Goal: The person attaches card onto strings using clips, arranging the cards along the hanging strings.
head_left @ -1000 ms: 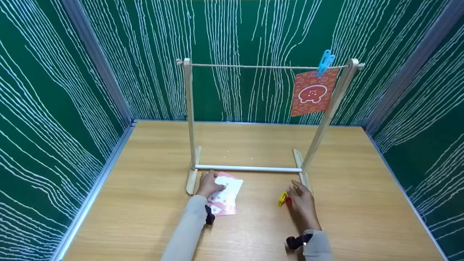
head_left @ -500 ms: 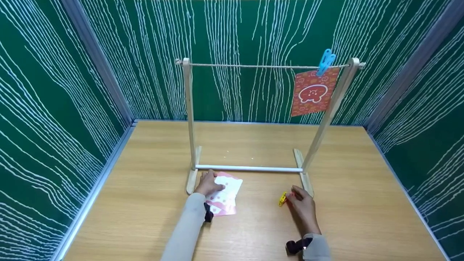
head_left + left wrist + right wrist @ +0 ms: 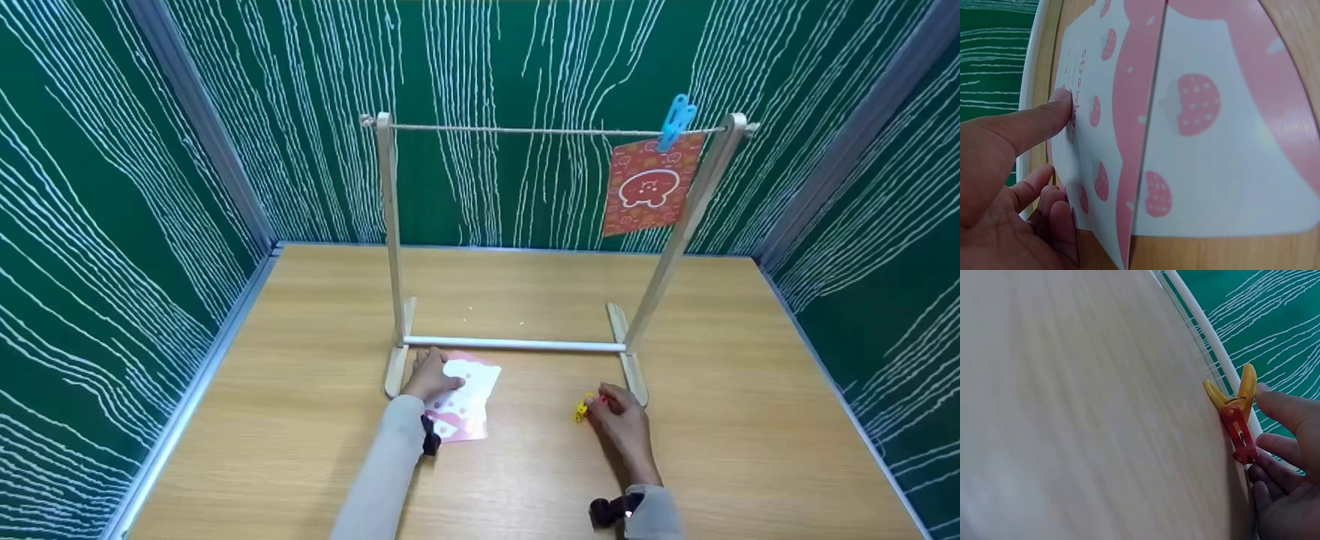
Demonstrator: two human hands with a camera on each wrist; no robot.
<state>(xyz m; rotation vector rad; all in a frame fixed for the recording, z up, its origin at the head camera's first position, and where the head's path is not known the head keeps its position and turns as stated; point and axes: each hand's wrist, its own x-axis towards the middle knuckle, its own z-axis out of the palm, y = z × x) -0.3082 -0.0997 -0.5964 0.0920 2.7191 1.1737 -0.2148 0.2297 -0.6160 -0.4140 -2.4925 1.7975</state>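
Observation:
In the head view my left hand (image 3: 433,375) grips a white and pink strawberry card (image 3: 469,382), which overlaps a second one. The left wrist view has my thumb flat on the printed face of the upper card (image 3: 1092,140), its edge lifted over the lower card (image 3: 1190,169); my curled fingers are at its edge. On the right side my right hand (image 3: 624,420) pinches a red clothespin (image 3: 1239,436) between thumb and fingertips. A yellow clothespin (image 3: 1244,391), its arms spread in a V, sits against the red one, right at my fingertips.
Behind both hands stands a wooden rack (image 3: 391,225) with a rope (image 3: 525,130) across its top and a white bar (image 3: 517,344) low down. From the rope's right end a red card (image 3: 637,202) hangs by a blue clothespin (image 3: 677,120). Patterned green walls (image 3: 480,67) enclose the table (image 3: 315,292).
My right thumb and fingers have come together at the red clothespin, beside the yellow one. The left hand stays on the strawberry card. The whole head view has shifted slightly.

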